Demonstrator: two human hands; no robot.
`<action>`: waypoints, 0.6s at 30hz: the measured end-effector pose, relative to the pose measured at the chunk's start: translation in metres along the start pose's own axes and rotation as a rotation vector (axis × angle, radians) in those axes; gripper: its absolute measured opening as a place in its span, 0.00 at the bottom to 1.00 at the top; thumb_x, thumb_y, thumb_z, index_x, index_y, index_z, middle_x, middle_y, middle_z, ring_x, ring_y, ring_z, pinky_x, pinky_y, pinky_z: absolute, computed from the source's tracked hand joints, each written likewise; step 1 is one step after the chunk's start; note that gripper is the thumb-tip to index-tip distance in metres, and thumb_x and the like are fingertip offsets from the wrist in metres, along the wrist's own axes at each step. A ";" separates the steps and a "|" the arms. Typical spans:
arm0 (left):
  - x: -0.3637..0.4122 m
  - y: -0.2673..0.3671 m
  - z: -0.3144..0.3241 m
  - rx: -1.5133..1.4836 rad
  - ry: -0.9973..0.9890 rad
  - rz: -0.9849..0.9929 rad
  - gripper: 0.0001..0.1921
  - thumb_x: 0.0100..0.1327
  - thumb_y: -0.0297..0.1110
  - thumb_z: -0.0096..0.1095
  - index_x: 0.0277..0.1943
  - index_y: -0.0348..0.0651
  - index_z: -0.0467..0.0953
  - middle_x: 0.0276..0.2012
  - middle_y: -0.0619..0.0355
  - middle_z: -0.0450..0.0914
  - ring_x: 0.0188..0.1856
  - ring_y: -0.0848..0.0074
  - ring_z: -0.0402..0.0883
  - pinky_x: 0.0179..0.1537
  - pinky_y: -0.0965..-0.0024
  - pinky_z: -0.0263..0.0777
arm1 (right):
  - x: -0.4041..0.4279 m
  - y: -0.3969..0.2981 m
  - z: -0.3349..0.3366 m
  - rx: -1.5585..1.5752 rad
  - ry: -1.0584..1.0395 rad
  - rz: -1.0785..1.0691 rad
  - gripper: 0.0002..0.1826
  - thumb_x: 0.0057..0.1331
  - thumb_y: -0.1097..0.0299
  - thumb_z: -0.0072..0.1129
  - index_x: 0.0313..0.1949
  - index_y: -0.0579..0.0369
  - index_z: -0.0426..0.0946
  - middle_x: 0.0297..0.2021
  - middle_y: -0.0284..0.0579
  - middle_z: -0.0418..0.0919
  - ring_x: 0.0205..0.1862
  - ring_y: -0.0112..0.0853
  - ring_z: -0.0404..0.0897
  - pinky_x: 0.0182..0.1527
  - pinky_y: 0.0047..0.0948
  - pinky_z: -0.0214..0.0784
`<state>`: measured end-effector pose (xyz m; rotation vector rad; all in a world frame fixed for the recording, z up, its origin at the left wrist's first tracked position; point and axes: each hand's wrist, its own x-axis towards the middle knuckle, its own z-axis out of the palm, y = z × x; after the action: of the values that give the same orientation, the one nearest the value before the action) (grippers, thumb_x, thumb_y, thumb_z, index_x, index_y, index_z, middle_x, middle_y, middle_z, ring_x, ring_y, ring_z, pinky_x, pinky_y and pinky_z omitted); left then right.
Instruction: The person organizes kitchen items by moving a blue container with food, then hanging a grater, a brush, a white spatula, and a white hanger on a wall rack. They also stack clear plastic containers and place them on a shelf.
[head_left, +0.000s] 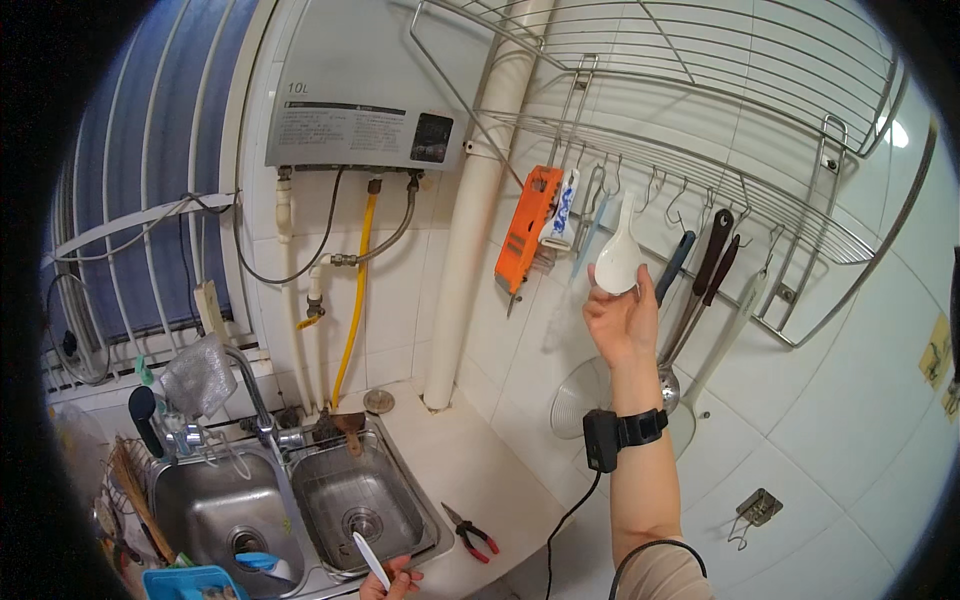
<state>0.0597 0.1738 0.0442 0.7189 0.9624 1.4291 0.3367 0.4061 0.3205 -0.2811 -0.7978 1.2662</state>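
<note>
My right hand (621, 321) is raised to the hook row under the wire rack. Its fingers and thumb hold the bowl of a white ceramic spoon (618, 262), whose handle points up among the hooks; I cannot tell whether it hangs on one. A black device is strapped to that forearm. Low at the bottom edge, my left hand (396, 581) grips a slim white utensil (370, 559), perhaps a handle, which slants up over the right sink basin (352, 499). Its lower end is hidden by the fingers and the frame edge. Beside the spoon hangs a blue-and-white peeler (561, 214).
A steel wire rack (675, 150) carries an orange grater (527, 225), a blue-handled tool (675, 266) and several dark-handled ladles (712, 255). Red-handled pliers (474, 538) lie on the counter. Left stand a faucet (251, 382) and second basin (225, 502). A water heater (367, 82) hangs above.
</note>
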 end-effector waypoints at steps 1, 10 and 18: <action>0.000 -0.001 0.002 -0.010 -0.002 0.002 0.16 0.61 0.34 0.56 0.47 0.32 0.70 0.32 0.60 0.75 0.33 0.80 0.71 0.36 0.78 0.64 | 0.002 -0.001 -0.003 0.004 -0.007 0.011 0.22 0.65 0.49 0.41 0.49 0.51 0.61 0.39 0.47 0.71 0.24 0.22 0.62 0.23 0.18 0.54; 0.003 -0.004 0.010 0.018 -0.029 -0.024 0.16 0.61 0.34 0.56 0.47 0.33 0.71 0.33 0.58 0.77 0.32 0.80 0.71 0.36 0.78 0.64 | -0.006 -0.003 -0.015 0.032 -0.016 0.040 0.23 0.64 0.51 0.39 0.51 0.54 0.61 0.42 0.48 0.71 0.24 0.24 0.61 0.24 0.20 0.53; 0.001 -0.012 0.008 0.044 -0.063 -0.040 0.16 0.61 0.35 0.57 0.46 0.31 0.70 0.34 0.56 0.77 0.33 0.80 0.72 0.37 0.77 0.65 | -0.029 0.002 -0.013 0.053 -0.053 0.076 0.25 0.61 0.53 0.37 0.50 0.59 0.62 0.45 0.53 0.69 0.27 0.28 0.60 0.29 0.24 0.54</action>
<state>0.0726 0.1758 0.0374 0.7683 0.9570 1.3465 0.3417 0.3826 0.2989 -0.2380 -0.8040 1.3686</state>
